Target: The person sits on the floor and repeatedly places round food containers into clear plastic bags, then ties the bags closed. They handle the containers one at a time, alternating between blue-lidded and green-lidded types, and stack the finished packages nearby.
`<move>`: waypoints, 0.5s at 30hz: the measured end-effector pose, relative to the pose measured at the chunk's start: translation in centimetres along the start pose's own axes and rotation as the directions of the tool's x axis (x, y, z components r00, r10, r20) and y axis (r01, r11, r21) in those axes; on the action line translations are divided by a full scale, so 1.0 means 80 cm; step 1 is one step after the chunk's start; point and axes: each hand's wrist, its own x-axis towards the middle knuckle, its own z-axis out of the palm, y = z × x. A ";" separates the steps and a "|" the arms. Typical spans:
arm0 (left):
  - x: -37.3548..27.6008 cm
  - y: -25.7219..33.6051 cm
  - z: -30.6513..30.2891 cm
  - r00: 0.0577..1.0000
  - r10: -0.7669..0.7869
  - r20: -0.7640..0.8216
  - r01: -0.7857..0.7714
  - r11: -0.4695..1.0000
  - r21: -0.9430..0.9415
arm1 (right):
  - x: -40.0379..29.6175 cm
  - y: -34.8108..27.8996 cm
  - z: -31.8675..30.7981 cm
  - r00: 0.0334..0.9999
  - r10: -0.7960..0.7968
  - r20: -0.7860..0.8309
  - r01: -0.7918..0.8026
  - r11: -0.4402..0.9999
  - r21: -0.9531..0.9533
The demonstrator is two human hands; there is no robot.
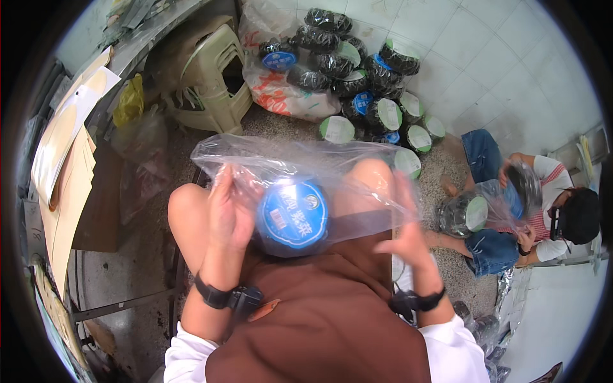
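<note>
A clear plastic bag (297,158) stretches across my lap between my two hands. A round dark pack with a blue printed label (293,213) rests on my brown apron and seems to lie inside the film. My left hand (232,210) is at the bag's left side, holding the film by the pack. At the right side, my right hand (409,230) is blurred. Its fingers reach up behind the film and its thumb points away from them; whether it grips the film is unclear. Both wrists wear black bands.
Round dark packs with green or blue labels (390,115) are piled against the tiled wall. A plastic stool (210,81) stands left of them. At the right, a seated person (536,206) handles a bagged pack. Brown cardboard pieces (72,206) jut out at the left.
</note>
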 end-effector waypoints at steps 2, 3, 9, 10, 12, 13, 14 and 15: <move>-0.001 -0.009 -0.016 0.995 -0.091 0.037 0.093 0.994 -0.050 | 0.042 -0.007 0.060 0.992 0.052 0.114 -0.071 0.982 0.177; 0.000 -0.016 -0.024 0.989 -0.131 0.062 0.135 0.987 -0.081 | 0.073 -0.011 0.081 0.989 0.113 0.092 -0.141 0.900 0.413; -0.017 -0.023 0.015 0.889 -0.264 -0.374 0.213 0.962 -0.173 | 0.105 -0.006 0.114 0.970 -0.094 0.226 -0.244 -0.442 0.863; -0.020 -0.019 0.026 0.872 -0.268 -0.409 0.191 0.957 -0.218 | 0.102 0.000 0.111 0.921 -0.053 0.385 -0.369 -0.430 0.824; 0.003 -0.022 -0.034 0.856 -0.185 0.482 0.333 0.911 -0.244 | 0.092 -0.009 0.122 0.895 0.132 0.425 -0.431 0.015 0.902; 0.002 -0.022 -0.042 0.748 -0.182 0.639 0.393 0.897 -0.204 | 0.091 -0.027 0.131 0.885 0.229 0.407 -0.455 0.233 0.859; 0.001 -0.023 -0.050 0.613 -0.173 0.771 0.434 0.889 -0.146 | 0.091 -0.052 0.137 0.977 0.118 0.178 -0.210 0.682 0.701; -0.014 -0.022 -0.029 0.788 -0.219 0.575 0.210 0.974 0.082 | 0.096 -0.083 0.141 0.995 -0.096 0.025 0.082 0.936 0.341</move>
